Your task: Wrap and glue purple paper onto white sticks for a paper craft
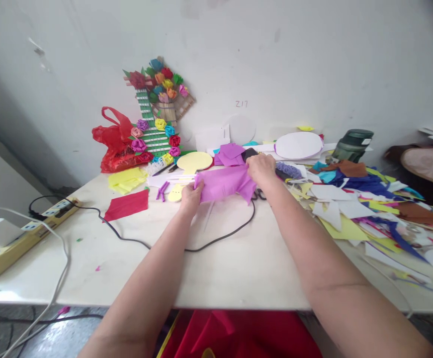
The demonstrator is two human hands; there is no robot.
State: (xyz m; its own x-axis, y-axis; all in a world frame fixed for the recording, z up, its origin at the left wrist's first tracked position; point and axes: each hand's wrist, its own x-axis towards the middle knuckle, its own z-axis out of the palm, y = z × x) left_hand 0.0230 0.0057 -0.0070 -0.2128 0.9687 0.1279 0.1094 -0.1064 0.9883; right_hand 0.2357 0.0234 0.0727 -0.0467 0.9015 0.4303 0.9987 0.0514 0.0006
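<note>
Purple sheet (221,184) held at both ends

Red sheet (127,205) flat near bench's (234,268) left edge, probably for easy reach. Left hand (191,197): fingers pinch purple sheet's left end. Sheet hangs over bench's middle, toward back edge, apparently held so to spread it. Right hand (261,169): knuckles up, fingers gripping right end. Paper scraps (345,227) heaped toward right edge, likely kept aside.
</note>
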